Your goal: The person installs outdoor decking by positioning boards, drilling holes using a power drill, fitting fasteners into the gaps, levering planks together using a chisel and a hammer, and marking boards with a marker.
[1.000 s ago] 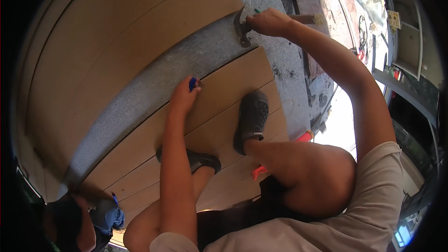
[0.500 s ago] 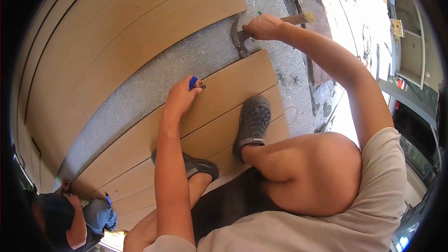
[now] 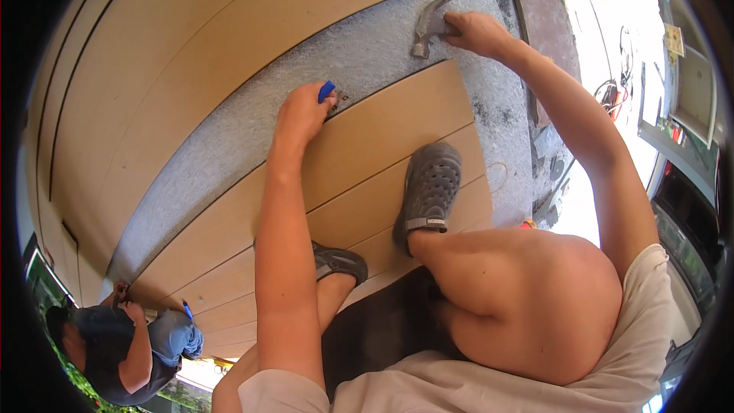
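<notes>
My right hand (image 3: 480, 34) is closed round a claw hammer (image 3: 430, 29), its steel head hanging over the grey floor strip just beyond the planks' far edge. Most of the hammer's handle is hidden behind my fingers and forearm. Closed fingers of my left hand (image 3: 300, 116) hold a blue marker-like piece (image 3: 327, 91). Small metal clips (image 3: 343, 97) show at those fingertips, above the far edge of the tan planks (image 3: 382, 126). How many clips there are I cannot tell.
My feet in dark clogs (image 3: 434, 187) rest on the planks. More tan boards (image 3: 252, 23) lie beyond the grey strip (image 3: 229, 134). At the lower left a co-worker in dark clothes (image 3: 115, 344) crouches near a blue marker (image 3: 187, 310). Cables (image 3: 612, 95) lie at the right.
The view has shifted slightly. My left hand has moved from above the plank to its far edge. My right hand has moved the hammer outward and turned it.
</notes>
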A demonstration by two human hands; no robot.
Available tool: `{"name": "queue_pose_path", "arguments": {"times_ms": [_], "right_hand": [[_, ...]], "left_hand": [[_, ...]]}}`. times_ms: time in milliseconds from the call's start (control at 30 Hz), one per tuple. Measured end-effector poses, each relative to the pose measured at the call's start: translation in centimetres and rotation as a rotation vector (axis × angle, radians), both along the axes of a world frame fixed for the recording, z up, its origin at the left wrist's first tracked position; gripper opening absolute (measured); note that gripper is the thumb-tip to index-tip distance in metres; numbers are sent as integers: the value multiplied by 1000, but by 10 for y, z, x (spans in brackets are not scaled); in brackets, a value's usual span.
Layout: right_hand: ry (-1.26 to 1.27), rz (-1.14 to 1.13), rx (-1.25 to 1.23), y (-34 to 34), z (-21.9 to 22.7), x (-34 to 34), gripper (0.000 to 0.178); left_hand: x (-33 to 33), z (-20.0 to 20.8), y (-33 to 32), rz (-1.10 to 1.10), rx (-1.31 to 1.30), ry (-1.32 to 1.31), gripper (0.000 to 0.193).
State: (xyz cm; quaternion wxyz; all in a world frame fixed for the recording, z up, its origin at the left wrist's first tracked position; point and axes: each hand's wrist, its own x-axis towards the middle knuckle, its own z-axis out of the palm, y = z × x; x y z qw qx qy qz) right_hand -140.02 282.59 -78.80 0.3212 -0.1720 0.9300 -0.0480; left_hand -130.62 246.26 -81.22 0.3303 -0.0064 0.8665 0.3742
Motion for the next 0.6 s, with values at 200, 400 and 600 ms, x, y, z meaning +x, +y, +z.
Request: {"name": "queue_pose_path", "arguments": {"times_ms": [200, 400, 600], "right_hand": [[45, -53, -58, 9, -12, 7, 34], [147, -41, -129, 18, -15, 7, 33], [267, -52, -94, 32, -16, 5, 37]], "left_hand": [[-5, -3, 7, -19, -32, 40, 16], [1, 0, 8, 87, -11, 93, 21], [17, -9, 16, 23, -102, 205, 25]]}}
